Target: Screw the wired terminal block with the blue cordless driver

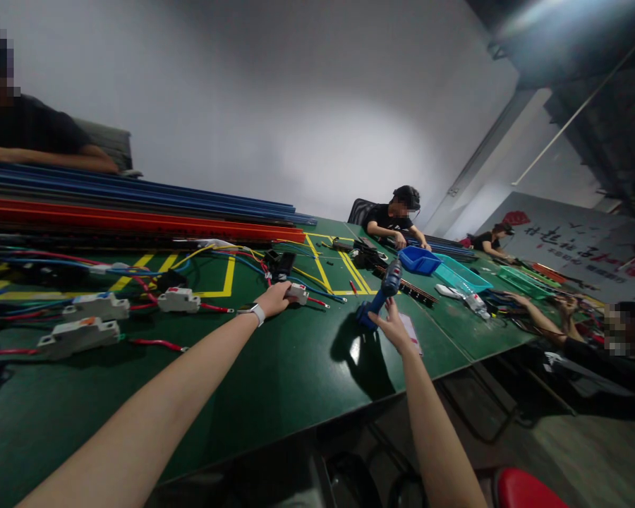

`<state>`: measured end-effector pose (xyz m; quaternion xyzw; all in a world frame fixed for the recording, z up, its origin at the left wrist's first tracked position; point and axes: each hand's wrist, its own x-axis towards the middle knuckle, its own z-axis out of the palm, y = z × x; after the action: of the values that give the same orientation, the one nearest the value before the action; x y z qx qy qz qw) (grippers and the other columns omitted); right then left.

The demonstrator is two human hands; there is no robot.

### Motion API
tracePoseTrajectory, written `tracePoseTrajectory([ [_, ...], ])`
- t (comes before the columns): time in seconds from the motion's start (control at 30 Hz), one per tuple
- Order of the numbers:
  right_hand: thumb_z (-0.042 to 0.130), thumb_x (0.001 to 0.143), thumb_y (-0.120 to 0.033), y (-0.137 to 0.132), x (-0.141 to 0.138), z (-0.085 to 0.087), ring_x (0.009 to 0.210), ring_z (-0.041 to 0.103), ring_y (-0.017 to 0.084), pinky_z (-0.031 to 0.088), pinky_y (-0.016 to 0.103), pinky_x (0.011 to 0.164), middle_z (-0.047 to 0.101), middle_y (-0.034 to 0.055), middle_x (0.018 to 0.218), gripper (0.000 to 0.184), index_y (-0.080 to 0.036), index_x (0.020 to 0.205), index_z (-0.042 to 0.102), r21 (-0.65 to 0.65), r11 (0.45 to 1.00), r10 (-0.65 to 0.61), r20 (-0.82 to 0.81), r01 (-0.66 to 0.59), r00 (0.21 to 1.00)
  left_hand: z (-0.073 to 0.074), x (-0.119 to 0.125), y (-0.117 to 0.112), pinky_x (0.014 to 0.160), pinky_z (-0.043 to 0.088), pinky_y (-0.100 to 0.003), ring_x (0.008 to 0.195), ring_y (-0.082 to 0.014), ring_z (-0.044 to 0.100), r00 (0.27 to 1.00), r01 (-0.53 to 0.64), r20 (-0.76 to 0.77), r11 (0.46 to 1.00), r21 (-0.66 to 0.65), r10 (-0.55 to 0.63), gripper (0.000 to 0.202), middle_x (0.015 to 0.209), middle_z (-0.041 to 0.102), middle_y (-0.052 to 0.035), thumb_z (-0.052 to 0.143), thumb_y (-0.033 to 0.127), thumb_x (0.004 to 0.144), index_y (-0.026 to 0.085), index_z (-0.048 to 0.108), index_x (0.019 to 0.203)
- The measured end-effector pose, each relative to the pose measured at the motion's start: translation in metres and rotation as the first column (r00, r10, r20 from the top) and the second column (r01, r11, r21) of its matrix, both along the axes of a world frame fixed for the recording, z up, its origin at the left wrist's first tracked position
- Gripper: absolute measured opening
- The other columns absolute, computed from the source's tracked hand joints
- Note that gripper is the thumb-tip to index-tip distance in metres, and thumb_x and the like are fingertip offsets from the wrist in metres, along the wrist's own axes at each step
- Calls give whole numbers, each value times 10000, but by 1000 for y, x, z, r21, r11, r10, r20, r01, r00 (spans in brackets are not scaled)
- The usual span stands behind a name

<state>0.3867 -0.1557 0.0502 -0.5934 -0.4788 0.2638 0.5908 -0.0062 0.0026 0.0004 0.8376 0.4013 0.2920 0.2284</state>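
Centrally, the left grip clamps a boxy white breaker, the right grip a pistol-shaped blue drill.

Assembly workshop, green workbench, wired breakers, power drill

Head-view count: white circuit breakers, 4. Cordless drill, 1. Blue bin, 1. Teal-green trays, 2. Wearer's hands, 2. Wristwatch, 1. Other people in view, 4. Red seat, 1. Insulated wires: several, too tangled for a figure. Blue rails, orange rails: number not resolvable.
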Motion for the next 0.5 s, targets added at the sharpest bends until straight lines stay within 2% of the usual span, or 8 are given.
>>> tracePoseTrajectory([
  [0.03, 872, 583, -220, 5, -12, -2, 1371, 488, 284, 390, 414, 1152, 583, 75, 1420, 866, -260, 1382, 540, 41, 999, 5, -17, -4, 1000, 0, 0, 0, 933, 505, -374, 1059, -282, 658, 1000, -6, -4, 1000, 5, 6, 293, 1114, 698, -138, 644, 371, 855, 172, 631, 1071],
  [0.1, 880, 592, -261, 16, -30, -3, 1241, 583, 276, 469, 389, 1064, 655, 78, 1288, 842, -241, 1359, 533, 94, 993, -68, -36, 71, 997, 0, 0, 1, 943, 502, -374, 1075, -284, 652, 1000, -20, -10, 1000, 9, 20, 284, 1110, 697, -139, 649, 365, 853, 175, 632, 1063],
  [0.2, 866, 625, -343, 34, -38, 3, 1059, 644, 265, 527, 371, 923, 704, 72, 1096, 666, -195, 1211, 587, 121, 971, -205, -23, 206, 979, 1, 1, 0, 943, 498, -373, 1072, -289, 647, 1000, -25, -11, 1000, 18, 26, 268, 1093, 697, -143, 652, 360, 852, 178, 632, 1048],
  [0.3, 841, 649, -411, 51, -36, 12, 903, 666, 235, 533, 345, 809, 715, 47, 957, 553, -173, 1093, 614, 119, 960, -257, 5, 254, 966, 3, 2, -1, 940, 493, -373, 1059, -291, 643, 999, -36, -14, 999, 24, 36, 256, 1093, 693, -150, 650, 352, 855, 177, 627, 1041],
  [0.37, 817, 667, -448, 60, -36, 18, 792, 670, 218, 526, 324, 715, 716, 29, 870, 506, -174, 1045, 621, 106, 957, -267, -38, 270, 963, 4, 2, -2, 936, 490, -373, 1051, -291, 641, 998, -53, -27, 998, 28, 54, 246, 1096, 688, -151, 649, 345, 857, 178, 621, 1034],
  [0.5, 804, 657, -452, 67, -37, 23, 562, 595, 186, 464, 298, 548, 638, -19, 610, 388, -184, 879, 632, 35, 952, -299, -108, 304, 948, 7, 2, -5, 925, 486, -380, 1055, -296, 627, 996, -62, -58, 995, 80, 66, 238, 1086, 677, -153, 633, 372, 877, 182, 604, 1018],
])
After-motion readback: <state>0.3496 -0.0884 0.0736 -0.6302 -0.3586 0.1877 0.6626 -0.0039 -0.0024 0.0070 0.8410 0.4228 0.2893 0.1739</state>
